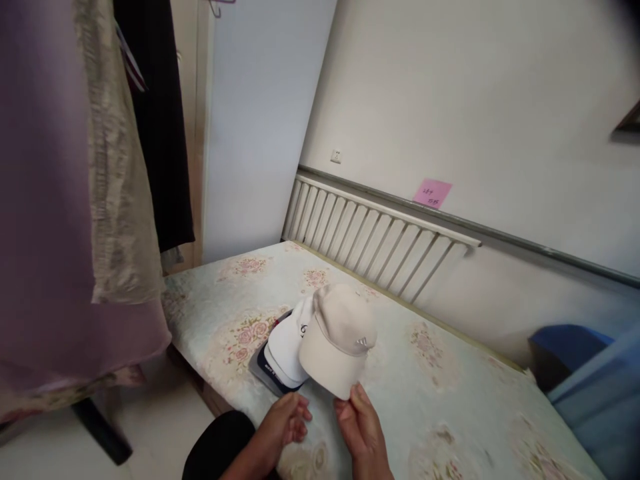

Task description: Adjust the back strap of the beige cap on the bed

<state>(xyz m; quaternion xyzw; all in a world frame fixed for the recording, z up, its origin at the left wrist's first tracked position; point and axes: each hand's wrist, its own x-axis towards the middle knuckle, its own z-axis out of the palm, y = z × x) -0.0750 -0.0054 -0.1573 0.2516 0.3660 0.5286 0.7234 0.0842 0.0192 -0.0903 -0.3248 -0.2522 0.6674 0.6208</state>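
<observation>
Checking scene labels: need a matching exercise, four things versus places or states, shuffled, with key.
1. Beige fabric cap
2. White fabric cap
3. Pink rectangular paper note
4. White slatted radiator

A. Along the wall, beside the bed
B. Brim gripped by right hand
C. On a navy-brimmed cap
D. Flat against the wall, handwritten

1-B; 2-C; 3-D; 4-A

The one camera here sits on the person's head, at the near side of the bed point(400, 407), facing forward and down. The left hand point(286, 423) and right hand point(362, 427) are close; beyond, it looks across to the radiator point(367, 230) and far wall point(450, 93), view tilted.
</observation>
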